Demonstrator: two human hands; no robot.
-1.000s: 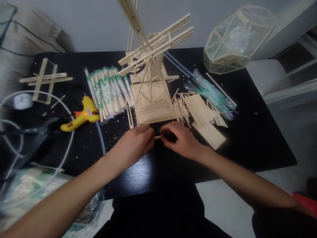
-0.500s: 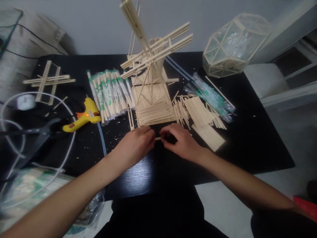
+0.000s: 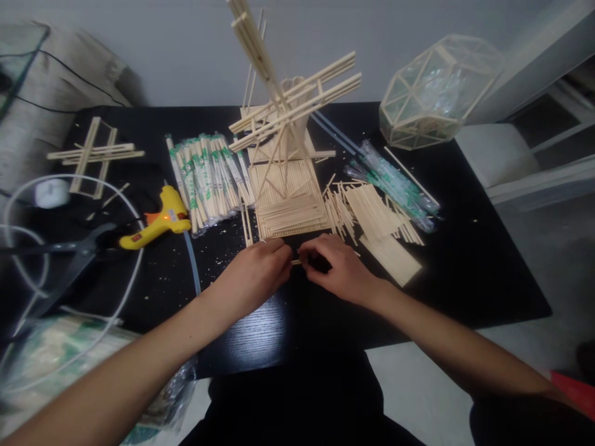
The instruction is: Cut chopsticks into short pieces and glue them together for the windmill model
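Note:
Close to the near side of the black table, my left hand and my right hand are a small gap apart. Between them shows a short piece of thin wooden stick, its ends hidden in the pinched fingers of both hands. A ring is on a finger of the left hand. Just beyond the fingers lies a flat base of wooden sticks, with loose cut sticks on it. From it rises a model of chopsticks with crossed blades.
A yellow glue gun with an orange light lies left, near wrapped chopsticks, scissor-like cutters and a white cable. At right are cut sticks, stick panels, plastic wrappers and a clear faceted frame.
The view has shifted very slightly, so the table things sit a little lower. Both hands keep nearly the same pose on the stick.

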